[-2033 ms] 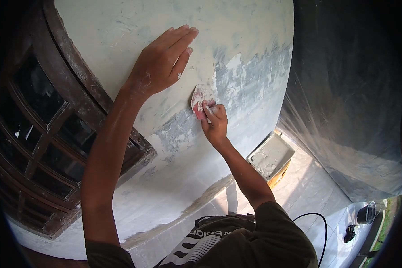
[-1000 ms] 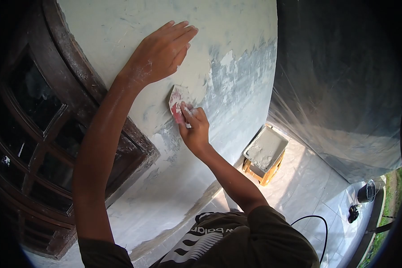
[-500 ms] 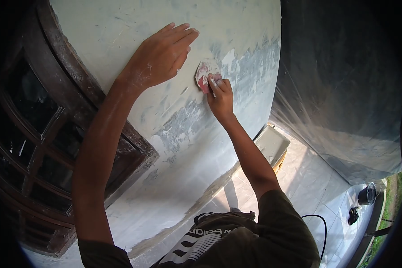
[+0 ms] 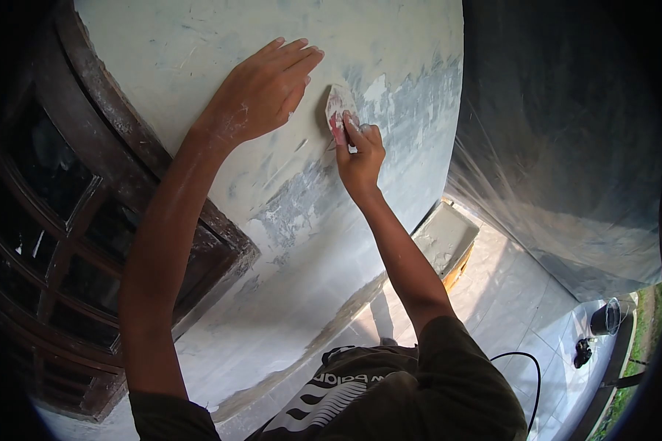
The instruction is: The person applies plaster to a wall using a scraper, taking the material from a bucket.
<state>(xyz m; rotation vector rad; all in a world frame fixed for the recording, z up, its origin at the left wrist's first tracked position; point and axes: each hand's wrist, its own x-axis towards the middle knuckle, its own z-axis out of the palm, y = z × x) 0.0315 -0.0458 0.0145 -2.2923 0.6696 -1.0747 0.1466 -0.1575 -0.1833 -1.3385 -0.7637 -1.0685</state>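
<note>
Up on the pale wall [image 4: 221, 40], at the upper edge of a rough gray patch, I see a flat scraper [image 4: 337, 103], its red face smeared with white. It's tilted, its broad end pointing upward; whether the edge meets the surface I can't tell from here. The right hand [image 4: 361, 153] grips it by the lower end, the digits closed around it and dabbed with white. Just beside it, higher up, the left hand [image 4: 263, 94] holds nothing, its fingers out straight and its palm toward the wall. White specks mark that wrist.

Farther out, a dark wooden window frame [image 4: 109, 140] with small panes stands beside the left forearm. Past the right forearm, a shallow tray [image 4: 463, 251] of pale paste sits on a yellowish support [image 4: 460, 270] above the tiled floor [image 4: 504, 316]. Clear plastic sheeting [image 4: 566, 191] hangs behind that, and a dark bucket [image 4: 605, 319] stands near the floor's outer edge, a small black object [image 4: 582, 353] next to it.
</note>
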